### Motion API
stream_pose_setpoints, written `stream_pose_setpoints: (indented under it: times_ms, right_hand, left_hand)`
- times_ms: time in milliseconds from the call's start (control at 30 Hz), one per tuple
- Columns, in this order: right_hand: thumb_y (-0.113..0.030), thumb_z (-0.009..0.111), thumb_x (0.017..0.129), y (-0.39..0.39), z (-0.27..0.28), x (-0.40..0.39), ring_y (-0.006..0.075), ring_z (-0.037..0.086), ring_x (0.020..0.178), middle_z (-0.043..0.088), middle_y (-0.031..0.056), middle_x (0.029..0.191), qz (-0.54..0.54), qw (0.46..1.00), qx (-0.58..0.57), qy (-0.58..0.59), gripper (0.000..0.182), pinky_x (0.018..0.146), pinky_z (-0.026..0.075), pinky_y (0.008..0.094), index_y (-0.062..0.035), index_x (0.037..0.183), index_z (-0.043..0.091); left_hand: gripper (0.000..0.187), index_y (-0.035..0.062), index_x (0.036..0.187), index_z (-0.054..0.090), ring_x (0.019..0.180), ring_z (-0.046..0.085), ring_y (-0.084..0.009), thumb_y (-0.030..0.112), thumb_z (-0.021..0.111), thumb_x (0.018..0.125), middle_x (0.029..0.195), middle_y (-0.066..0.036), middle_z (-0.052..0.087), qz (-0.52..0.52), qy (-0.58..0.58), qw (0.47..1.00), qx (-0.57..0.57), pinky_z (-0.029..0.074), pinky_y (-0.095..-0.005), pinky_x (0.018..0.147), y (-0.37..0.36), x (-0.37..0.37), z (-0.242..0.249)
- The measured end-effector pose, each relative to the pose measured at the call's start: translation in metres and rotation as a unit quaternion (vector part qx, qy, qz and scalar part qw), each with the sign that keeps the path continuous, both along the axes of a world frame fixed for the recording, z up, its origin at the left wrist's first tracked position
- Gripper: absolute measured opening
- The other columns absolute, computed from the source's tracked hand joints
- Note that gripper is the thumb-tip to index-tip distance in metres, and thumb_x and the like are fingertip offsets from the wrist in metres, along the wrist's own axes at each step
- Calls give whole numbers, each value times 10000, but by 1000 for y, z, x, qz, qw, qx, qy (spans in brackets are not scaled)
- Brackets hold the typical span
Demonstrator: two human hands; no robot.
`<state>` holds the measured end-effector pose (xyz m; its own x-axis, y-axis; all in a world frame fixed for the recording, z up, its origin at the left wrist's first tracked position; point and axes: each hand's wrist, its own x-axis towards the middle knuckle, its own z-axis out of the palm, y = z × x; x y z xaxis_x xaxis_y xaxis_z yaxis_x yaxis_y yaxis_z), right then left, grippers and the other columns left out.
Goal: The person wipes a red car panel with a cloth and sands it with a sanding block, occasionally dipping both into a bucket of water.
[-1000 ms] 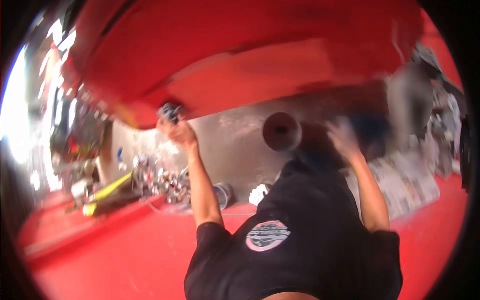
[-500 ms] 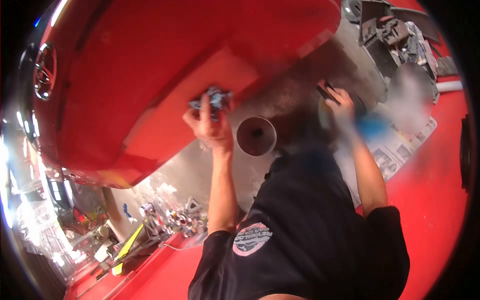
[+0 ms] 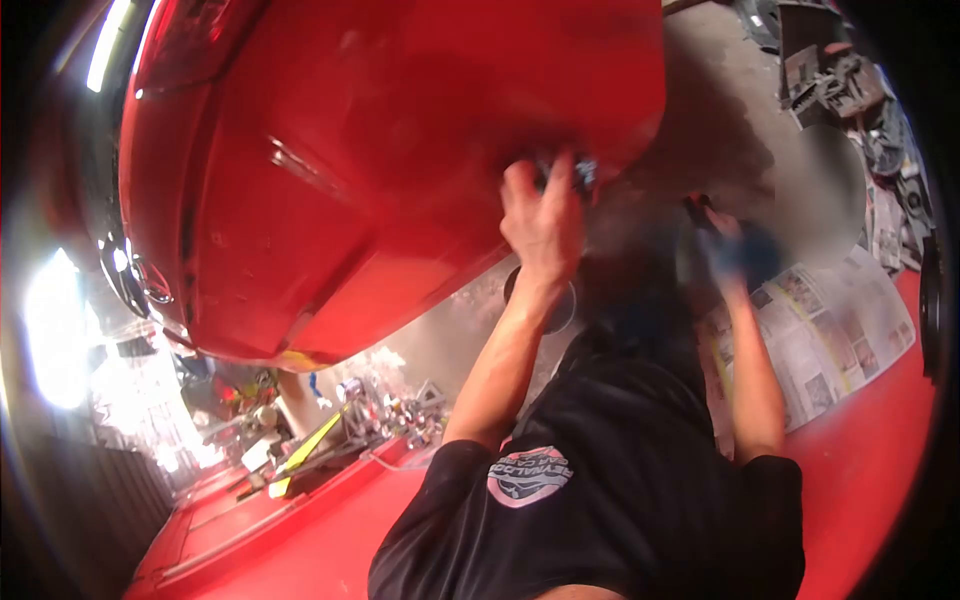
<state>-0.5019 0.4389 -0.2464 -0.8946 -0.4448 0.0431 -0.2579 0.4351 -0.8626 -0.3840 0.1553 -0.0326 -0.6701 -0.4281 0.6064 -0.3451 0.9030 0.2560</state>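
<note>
My left hand (image 3: 543,225) presses a dark crumpled cloth (image 3: 582,172) against a glossy red car panel (image 3: 430,130), close to the panel's right-hand edge. Its fingers are bent over the cloth and hide part of it. Lower and to the right, my right hand (image 3: 728,250) is smeared by motion, clear of the car. A small black block (image 3: 697,207) with a reddish edge sticks out from its fingers. Below the car's edge, a round container (image 3: 565,308) is partly covered by my left forearm. A duller red patch (image 3: 385,295) shows on the panel's lower part.
Newspaper sheets (image 3: 835,320) lie over a red surface (image 3: 850,440) on the right. Dark car parts (image 3: 850,90) are piled at the upper right. Several cans and bottles (image 3: 390,410) stand at the lower left, near a yellow-green strip (image 3: 308,450).
My left hand has moved the cloth rightward from the duller patch to the glossy panel near its edge. My right hand has dropped slightly, still with the black block. The view has shifted.
</note>
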Motion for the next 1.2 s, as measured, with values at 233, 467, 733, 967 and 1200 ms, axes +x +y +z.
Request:
stream_pose_setpoints:
  times_ms: [233,467,733,967,1200]
  right_hand:
    - [-69,712,1022,35,-69,-79,293,695,1211,739,173,1304,73,996,-43,-40,387,1065,506,380,-28,1407,714]
    - [-140,731,1041,51,-126,-92,297,685,1267,728,164,1367,82,988,28,-125,393,1079,504,365,-42,1421,708]
    - [-196,720,1058,77,-249,-110,271,653,1347,705,147,1443,167,981,94,-14,428,1132,479,350,-49,1458,681]
    - [-112,647,1093,121,-304,-124,243,626,1401,656,108,1534,171,969,180,-8,363,1159,477,324,-151,1449,710]
    - [-166,702,1062,181,-378,-87,270,640,1388,680,144,1504,140,979,128,-72,386,1158,463,354,-68,1435,713]
  left_hand:
    - [584,204,1362,681,1067,623,-506,192,793,789,1378,-256,500,-99,-73,992,-17,612,-516,597,27,-110,-28]
    - [452,182,1224,812,1062,686,-401,27,784,800,1227,-180,656,-60,-49,997,1,612,-446,729,27,-39,-24]
    - [534,14,1262,609,1273,556,-468,-136,706,759,1360,-261,540,264,-148,952,-41,446,-510,1110,-7,144,-38]
    - [513,8,1346,501,1081,621,-221,-71,628,855,1224,-105,598,353,67,918,171,536,-319,946,-46,214,-62]
    - [613,103,1470,403,1068,695,-243,-83,599,920,1275,-132,619,433,197,791,384,614,-376,791,-57,207,-61]
